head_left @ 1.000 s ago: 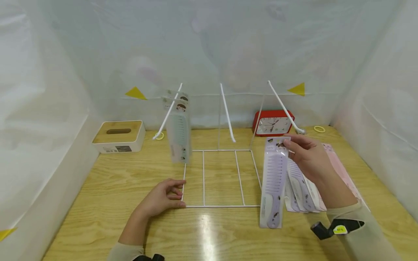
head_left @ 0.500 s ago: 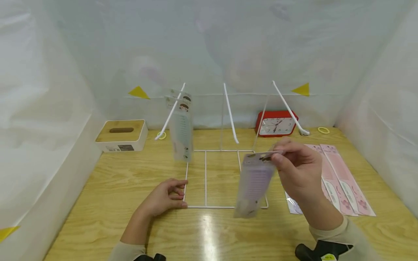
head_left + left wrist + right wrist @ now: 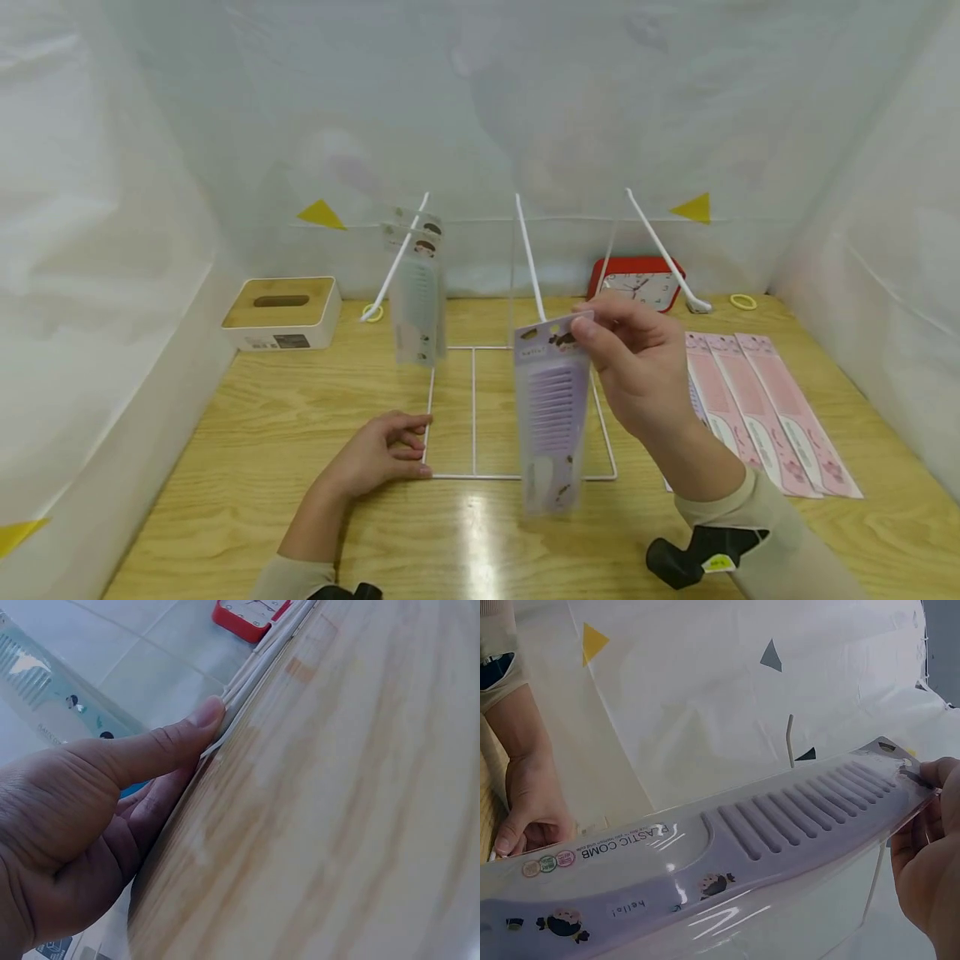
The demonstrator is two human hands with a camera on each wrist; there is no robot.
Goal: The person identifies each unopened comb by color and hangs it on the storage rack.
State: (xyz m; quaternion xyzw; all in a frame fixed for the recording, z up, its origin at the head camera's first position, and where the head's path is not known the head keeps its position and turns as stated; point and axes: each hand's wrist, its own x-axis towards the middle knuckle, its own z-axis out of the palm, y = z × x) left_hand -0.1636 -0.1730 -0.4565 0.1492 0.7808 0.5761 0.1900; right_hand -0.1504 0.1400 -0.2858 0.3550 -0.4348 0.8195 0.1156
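Plainly, from the head view, the right grip [image 3: 641,367] pinches the comb [image 3: 557,408] pack at a top corner, the pack hanging left of it; the middle prong [image 3: 529,250] of the rack [image 3: 474,417] ends just beyond, touching or not unclear. A light, level pinch off the pack's centre should serve best. In the left wrist view the left grip [image 3: 90,817] clamps the rack's base; steady pressure should curb sliding. The right wrist view shows only one end pinched, so slow motion should limit swing.

Right fingers [image 3: 615,308] pinched, raised; left fingers [image 3: 405,419] curled
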